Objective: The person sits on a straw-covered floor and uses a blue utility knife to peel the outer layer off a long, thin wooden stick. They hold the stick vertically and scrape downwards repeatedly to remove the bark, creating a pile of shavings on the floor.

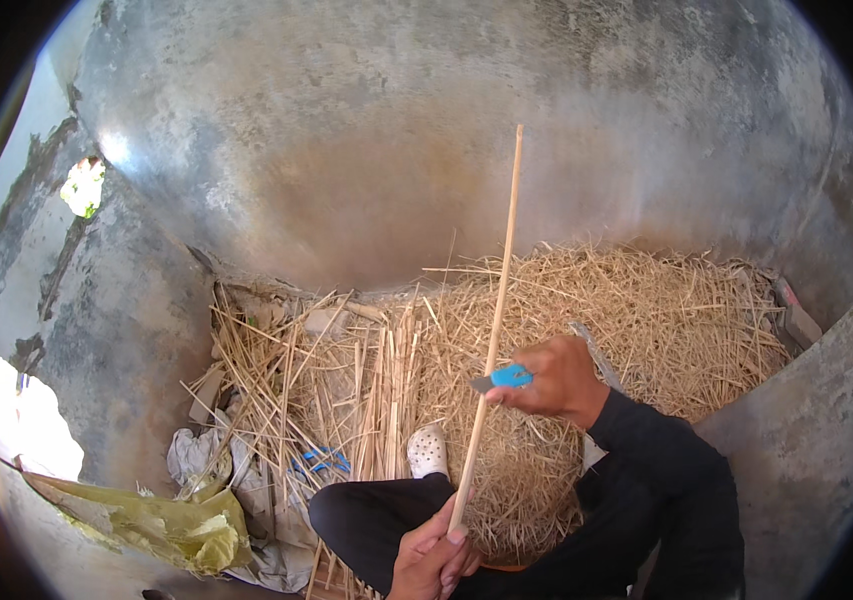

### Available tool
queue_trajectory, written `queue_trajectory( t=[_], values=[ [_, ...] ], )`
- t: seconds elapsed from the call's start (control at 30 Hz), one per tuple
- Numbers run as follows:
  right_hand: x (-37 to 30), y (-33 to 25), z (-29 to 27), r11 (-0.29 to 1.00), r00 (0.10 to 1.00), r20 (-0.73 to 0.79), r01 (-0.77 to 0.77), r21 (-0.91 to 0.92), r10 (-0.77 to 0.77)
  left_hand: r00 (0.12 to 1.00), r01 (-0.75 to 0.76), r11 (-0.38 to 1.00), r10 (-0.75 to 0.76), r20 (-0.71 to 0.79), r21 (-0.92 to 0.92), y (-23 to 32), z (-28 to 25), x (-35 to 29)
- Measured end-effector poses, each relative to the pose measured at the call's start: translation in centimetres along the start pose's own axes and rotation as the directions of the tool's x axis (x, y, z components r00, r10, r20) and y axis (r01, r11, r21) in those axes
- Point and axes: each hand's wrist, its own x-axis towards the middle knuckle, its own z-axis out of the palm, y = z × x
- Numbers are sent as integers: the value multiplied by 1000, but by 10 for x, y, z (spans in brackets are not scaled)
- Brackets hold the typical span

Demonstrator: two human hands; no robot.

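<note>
A long, thin pale stick [503,270], which looks like wood or bamboo, slants up and away in front of me. My left hand [428,553] is closed round its near end, low in the view. My right hand [558,380] grips a knife [512,376] by its blue handle, and the short dark blade lies against the stick around its middle. Part of the handle is hidden inside my fist. Beneath my hands spreads a thick heap of straw-coloured shavings [636,310]. Between my hands and the left wall, many similar sticks [386,390] lie on the floor.
Grey plastered walls [346,130] enclose the space closely. A yellowish sheet [181,525] and pale crumpled cloth [276,565] lie at lower left, near a blue strip [321,459]. My white clog [427,452] rests beside the sticks. A slab [794,315] leans at the right corner.
</note>
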Motion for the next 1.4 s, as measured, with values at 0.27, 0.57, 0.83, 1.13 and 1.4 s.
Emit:
queue_trajectory(
  t=[0.27, 0.57, 0.83, 1.13, 1.4],
  values=[
    [26, 70, 7, 987, 992, -105, -79, -137, 65, 996, 20, 999, -17, 84, -35, -5, 0, -4],
    [46, 106, -5, 959, 974, -140, -203, -198, 178, 997, 43, 997, -47, 64, 62, -2, 4, -9],
    [47, 196, -20, 737, 725, -339, -665, -120, 599, 980, 171, 971, -185, 73, 166, -15, -7, -31],
    [19, 95, -3, 838, 897, 164, -441, 321, 410, 995, -43, 998, 39, 90, 40, 21, -12, 22],
    [15, -8, -14, 50, 853, 447, -476, 878, 268, 981, -91, 846, -15, 195, 525, 12, -20, 74]
  ],
)
